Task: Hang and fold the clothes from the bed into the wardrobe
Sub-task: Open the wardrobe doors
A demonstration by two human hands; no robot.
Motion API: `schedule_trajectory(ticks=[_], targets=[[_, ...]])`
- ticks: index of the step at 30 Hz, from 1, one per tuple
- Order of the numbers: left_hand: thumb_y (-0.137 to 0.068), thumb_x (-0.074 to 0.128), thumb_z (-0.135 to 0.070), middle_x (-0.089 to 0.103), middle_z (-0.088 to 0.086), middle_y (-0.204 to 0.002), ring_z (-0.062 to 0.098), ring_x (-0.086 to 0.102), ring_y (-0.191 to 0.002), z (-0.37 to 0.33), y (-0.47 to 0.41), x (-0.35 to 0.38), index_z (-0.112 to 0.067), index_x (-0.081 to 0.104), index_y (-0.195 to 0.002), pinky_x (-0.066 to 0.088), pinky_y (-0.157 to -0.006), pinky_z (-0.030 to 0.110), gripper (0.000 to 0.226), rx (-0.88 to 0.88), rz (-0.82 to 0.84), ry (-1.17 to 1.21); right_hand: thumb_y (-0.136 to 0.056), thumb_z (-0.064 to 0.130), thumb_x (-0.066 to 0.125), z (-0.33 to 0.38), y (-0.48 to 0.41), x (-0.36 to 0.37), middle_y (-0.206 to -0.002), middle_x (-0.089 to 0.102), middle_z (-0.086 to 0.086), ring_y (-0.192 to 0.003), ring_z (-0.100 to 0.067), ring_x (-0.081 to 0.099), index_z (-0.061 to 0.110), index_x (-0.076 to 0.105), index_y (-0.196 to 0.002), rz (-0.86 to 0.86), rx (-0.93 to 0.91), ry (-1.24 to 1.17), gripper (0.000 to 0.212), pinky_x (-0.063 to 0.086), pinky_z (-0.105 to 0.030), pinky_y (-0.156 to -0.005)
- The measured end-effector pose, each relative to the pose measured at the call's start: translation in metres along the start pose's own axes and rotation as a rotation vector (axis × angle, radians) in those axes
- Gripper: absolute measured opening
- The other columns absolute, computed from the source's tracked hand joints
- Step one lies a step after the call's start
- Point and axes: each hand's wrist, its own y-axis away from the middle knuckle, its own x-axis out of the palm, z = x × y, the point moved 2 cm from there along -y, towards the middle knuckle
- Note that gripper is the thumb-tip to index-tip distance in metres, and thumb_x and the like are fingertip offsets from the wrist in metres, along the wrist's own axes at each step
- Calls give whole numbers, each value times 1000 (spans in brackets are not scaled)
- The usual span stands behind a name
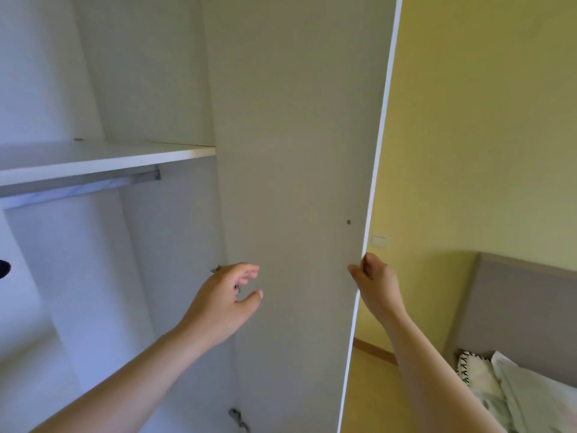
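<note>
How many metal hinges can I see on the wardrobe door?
2. One hinge peeks out from behind the left hand, at the door's inner edge. The other hinge is near the bottom of the picture. More may be hidden higher up.

I log the wardrobe door [296, 151] open, inner face toward me. The right hand [376, 284] pinches its outer edge, thumb on the inner face. The left hand [224, 304] hovers loose-fingered by the hinge side; contact unclear. At left, a shelf [109, 157] with a hanging rail [78, 185] beneath. Past the door: yellow wall [484, 120], headboard [524, 314], pillows [515, 385].
</note>
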Motion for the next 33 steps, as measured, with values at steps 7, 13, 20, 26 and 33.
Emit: schedule_trajectory(ticks=[7, 13, 20, 26, 33], targets=[[-86, 68, -18, 62, -15, -116, 1, 57, -109, 1, -13, 15, -23, 60, -122, 41, -86, 11, 37, -45, -12, -15, -93, 10, 55, -22, -38, 1, -61, 32, 0, -56, -16, 27, 14, 33, -70, 2, 62, 23, 32, 27, -20, -44], [-87, 67, -15, 63, -14, -117, 1, 57, -108, 6, -9, 14, -23, 60, -121, 43, -89, 16, 36, -85, -45, -1, -89, 21, 65, -9, -15, 3, -111, 56, 1, -97, -20, 54, 15, 54, -119, -248, 71, 127, 32, 42, -29, -72], [-86, 67, -10, 65, -12, -111, 2, 58, -104, 21, 18, -33, -21, 64, -114, 43, -84, 13, 31, -115, -154, -6, -87, 14, 64, 52, 38, 71, -89, 66, 9, -79, -2, 61, 25, 60, -99, 254, -121, -185, 17, 48, -12, -67], [-84, 67, -9, 67, -10, -105, 6, 62, -97, 51, 55, -129, -27, 64, -105, 49, -87, 26, 28, -188, -357, -78, -88, 7, 61, 112, 62, 138, -79, 66, 12, -70, 2, 59, 22, 65, -89, 441, -221, -286, 15, 43, -8, -65], [-83, 68, -2, 65, -5, -97, 17, 64, -90, 71, 98, -218, -22, 62, -100, 48, -78, 25, 27, -267, -605, -254, -90, 7, 60, 174, 92, 220, -81, 67, 7, -71, -1, 59, 23, 66, -93, 706, -375, -381, 17, 44, -8, -65]])
